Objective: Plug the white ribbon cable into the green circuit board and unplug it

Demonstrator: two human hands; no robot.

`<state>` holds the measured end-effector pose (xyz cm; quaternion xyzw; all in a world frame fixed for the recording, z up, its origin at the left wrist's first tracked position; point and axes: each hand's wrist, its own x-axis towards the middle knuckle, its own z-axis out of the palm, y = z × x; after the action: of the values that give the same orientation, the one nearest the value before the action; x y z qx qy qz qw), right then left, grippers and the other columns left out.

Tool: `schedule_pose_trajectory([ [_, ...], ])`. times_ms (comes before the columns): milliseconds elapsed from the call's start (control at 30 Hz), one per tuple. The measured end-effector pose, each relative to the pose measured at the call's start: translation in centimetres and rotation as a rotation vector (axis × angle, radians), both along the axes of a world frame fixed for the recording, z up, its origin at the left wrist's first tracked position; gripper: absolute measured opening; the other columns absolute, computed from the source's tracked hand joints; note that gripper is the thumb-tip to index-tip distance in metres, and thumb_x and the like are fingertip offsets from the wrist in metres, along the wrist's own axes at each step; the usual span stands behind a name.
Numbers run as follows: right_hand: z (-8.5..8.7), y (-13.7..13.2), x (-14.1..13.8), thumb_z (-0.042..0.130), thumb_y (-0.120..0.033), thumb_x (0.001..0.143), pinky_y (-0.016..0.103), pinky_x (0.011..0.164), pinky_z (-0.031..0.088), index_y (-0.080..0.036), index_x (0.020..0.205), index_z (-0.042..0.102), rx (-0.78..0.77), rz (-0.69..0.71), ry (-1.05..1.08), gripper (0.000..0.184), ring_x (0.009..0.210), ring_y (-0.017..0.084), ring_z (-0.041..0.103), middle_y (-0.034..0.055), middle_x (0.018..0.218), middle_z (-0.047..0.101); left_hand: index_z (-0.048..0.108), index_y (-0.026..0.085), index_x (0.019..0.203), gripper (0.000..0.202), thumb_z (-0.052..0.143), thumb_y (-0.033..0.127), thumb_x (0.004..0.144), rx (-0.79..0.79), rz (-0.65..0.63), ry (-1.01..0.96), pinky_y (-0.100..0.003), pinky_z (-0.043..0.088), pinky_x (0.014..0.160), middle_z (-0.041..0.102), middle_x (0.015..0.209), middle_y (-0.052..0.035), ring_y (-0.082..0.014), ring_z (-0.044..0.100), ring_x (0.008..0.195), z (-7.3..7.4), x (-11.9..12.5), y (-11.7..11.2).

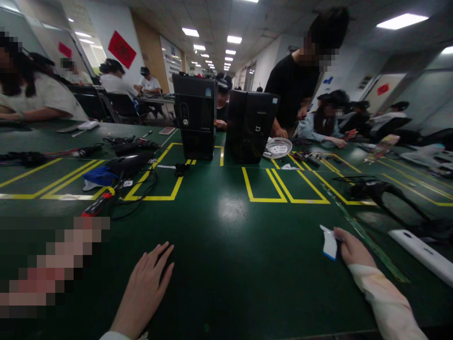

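Between the fingertips of my right hand (pixel 356 248) is a short white flat ribbon cable (pixel 330 244) with a blue end. That hand is closed in a pinch at the right, and the strip hangs down from it over the green table (pixel 240 274). My left hand (pixel 146 283) is at the lower left, palm down with its fingers stretched out. Nothing is in it; whether it rests on the tabletop or hovers just above I cannot tell.
Two black computer towers (pixel 196 118) stand upright ahead, with a white round basket (pixel 278 148) beside the right one. A red-and-black handled tool (pixel 98 204) and cables lie left. A green strip (pixel 368 236) and a white bar (pixel 421 255) lie right. People sit and stand around.
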<state>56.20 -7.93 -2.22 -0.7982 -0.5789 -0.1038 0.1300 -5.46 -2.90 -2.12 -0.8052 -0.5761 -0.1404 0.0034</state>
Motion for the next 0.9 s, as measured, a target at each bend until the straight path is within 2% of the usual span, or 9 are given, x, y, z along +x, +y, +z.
schedule_pose_trajectory([
  [167,-0.5,-0.3,-1.9,0.035,-0.017,0.073,0.05,0.101,0.037,-0.015,0.12,0.054,0.011,0.057,-0.027,0.05,0.117,0.026,0.052,0.012,0.121,0.06,0.049,0.014,0.133,0.056,0.03,0.046,0.09,-0.011,-0.006,0.024,-0.052,0.033,0.104,0.046,0.139,-0.0133,-0.0307,0.043,0.127,-0.7,-0.7,0.3],
  [233,-0.4,-0.7,-2.6,0.035,-0.018,0.075,0.053,0.101,0.036,-0.015,0.12,0.054,0.043,0.06,-0.055,0.048,0.117,0.027,0.052,0.0127,0.122,0.059,0.047,0.014,0.134,0.057,0.03,0.046,0.09,-0.018,-0.006,0.031,-0.053,0.034,0.103,0.045,0.14,-0.0135,-0.0314,0.042,0.127,-0.8,-0.9,0.3],
  [300,-0.1,-1.2,-3.2,0.034,-0.018,0.077,0.053,0.1,0.037,-0.014,0.113,0.057,0.066,0.059,-0.078,0.044,0.112,0.027,0.055,0.0133,0.117,0.061,0.046,0.014,0.135,0.057,0.029,0.046,0.091,-0.014,-0.009,0.032,-0.053,0.033,0.103,0.044,0.14,-0.0137,-0.0314,0.041,0.128,-0.9,-0.9,0.3],
  [367,0.3,-1.4,-3.8,0.034,-0.019,0.078,0.047,0.098,0.04,-0.014,0.109,0.06,0.058,0.084,-0.072,0.04,0.108,0.025,0.058,0.0126,0.112,0.063,0.046,0.014,0.135,0.057,0.03,0.045,0.091,-0.01,-0.014,0.033,-0.052,0.033,0.103,0.045,0.14,-0.0141,-0.0313,0.041,0.128,-0.8,-0.9,0.3],
  [467,0.6,-1.4,-4.7,0.034,-0.021,0.082,0.039,0.096,0.044,-0.015,0.112,0.059,0.043,0.17,-0.036,0.04,0.109,0.023,0.058,0.0122,0.112,0.063,0.046,0.014,0.135,0.056,0.03,0.045,0.091,-0.009,-0.019,0.034,-0.052,0.033,0.104,0.044,0.14,-0.0139,-0.0312,0.041,0.128,-0.7,-0.7,0.3],
  [567,0.7,-1.0,-6.2,0.032,-0.025,0.086,0.042,0.098,0.044,-0.014,0.116,0.057,0.045,0.275,-0.014,0.041,0.112,0.023,0.056,0.0129,0.117,0.062,0.046,0.014,0.134,0.056,0.029,0.045,0.091,-0.004,-0.019,0.027,-0.052,0.032,0.104,0.045,0.139,-0.0139,-0.031,0.042,0.127,-0.6,-0.6,0.3],
  [700,0.7,-0.3,-10.9,0.034,-0.028,0.09,0.047,0.101,0.041,-0.016,0.124,0.052,0.057,0.48,0.009,0.04,0.119,0.024,0.05,0.0119,0.126,0.057,0.047,0.014,0.134,0.055,0.03,0.045,0.091,-0.001,-0.017,0.007,-0.052,0.033,0.104,0.046,0.139,-0.0132,-0.031,0.042,0.127,-0.5,-0.6,0.2],
  [900,0.7,-0.1,-22.0,0.042,-0.029,0.091,0.053,0.107,0.032,-0.019,0.135,0.042,0.024,0.787,0.082,0.045,0.13,0.025,0.039,0.0103,0.137,0.047,0.049,0.013,0.132,0.055,0.03,0.044,0.091,0.022,-0.008,-0.003,-0.051,0.032,0.105,0.048,0.136,-0.0139,-0.0305,0.044,0.126,-0.2,-0.2,0.2],
])
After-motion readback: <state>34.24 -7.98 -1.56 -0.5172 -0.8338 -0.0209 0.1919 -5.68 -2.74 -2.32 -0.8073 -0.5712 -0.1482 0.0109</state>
